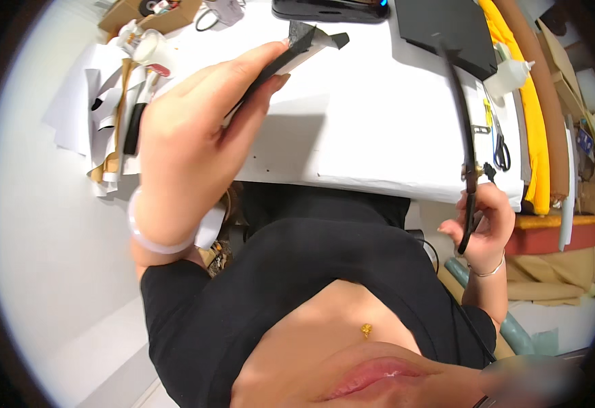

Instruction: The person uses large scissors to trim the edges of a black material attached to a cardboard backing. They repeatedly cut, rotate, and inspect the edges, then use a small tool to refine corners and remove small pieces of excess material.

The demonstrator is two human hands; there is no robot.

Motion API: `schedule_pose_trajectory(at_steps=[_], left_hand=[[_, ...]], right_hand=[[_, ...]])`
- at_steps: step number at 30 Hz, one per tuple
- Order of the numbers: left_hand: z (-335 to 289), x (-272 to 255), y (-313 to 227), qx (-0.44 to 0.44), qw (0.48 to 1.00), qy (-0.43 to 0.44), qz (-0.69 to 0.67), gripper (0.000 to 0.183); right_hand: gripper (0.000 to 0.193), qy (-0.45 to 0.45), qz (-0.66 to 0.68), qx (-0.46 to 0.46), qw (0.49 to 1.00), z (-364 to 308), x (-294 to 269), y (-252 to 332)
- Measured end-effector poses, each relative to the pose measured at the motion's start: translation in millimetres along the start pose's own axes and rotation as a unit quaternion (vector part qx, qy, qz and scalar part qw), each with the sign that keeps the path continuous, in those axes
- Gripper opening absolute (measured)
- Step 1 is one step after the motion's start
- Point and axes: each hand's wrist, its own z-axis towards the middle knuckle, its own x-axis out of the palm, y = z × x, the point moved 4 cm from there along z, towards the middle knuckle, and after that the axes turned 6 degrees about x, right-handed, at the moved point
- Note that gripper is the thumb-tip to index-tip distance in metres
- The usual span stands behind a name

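My left hand [195,129] is raised over the left part of the white table [372,122]. Its thumb and fingers pinch a folded black piece of leather-like material [301,42] with a pale inner side and a small tab at its far end. At the table's right front edge, my right hand [487,221] is closed around the dark handles of a large pair of scissors [469,136]. They appear edge-on, with a brass-coloured pivot and the long blade pointing away from me. Whether the blades are apart cannot be told.
A black flat box [440,34] and a white squeeze bottle [508,79] stand far right. Small scissors [501,153] lie nearby, beside yellow material [532,122]. Paper scraps [110,102] crowd the left; a black device [331,9] and a cardboard box [175,17] are at the back.
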Motion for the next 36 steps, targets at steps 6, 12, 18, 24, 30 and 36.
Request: schedule_pose_trajectory(at_steps=[6,12,18,24,30,36], left_hand=[[-26,5,4,-0.014,0.990,-0.143,-0.008,0.035],[-39,4,-4,0.012,0.988,-0.151,0.012,0.035],[-41,6,-7,0.031,0.987,-0.155,0.010,0.033],[-40,10,-8,0.026,0.989,-0.144,0.004,0.033],[-37,10,-10,0.020,0.989,-0.144,0.005,0.032],[-36,12,-8,0.025,0.989,-0.146,0.005,0.031]], right_hand=[[0.067,0.047,-0.023,-0.073,0.996,13,35,40],[0.064,0.060,-0.062,-0.073,0.994,9,45,56],[0.063,0.046,-0.087,-0.080,0.992,7,43,63],[0.062,0.030,-0.111,-0.080,0.990,5,38,63],[0.060,0.022,-0.124,-0.091,0.988,4,36,61],[0.058,0.017,-0.126,-0.088,0.988,4,36,61]])
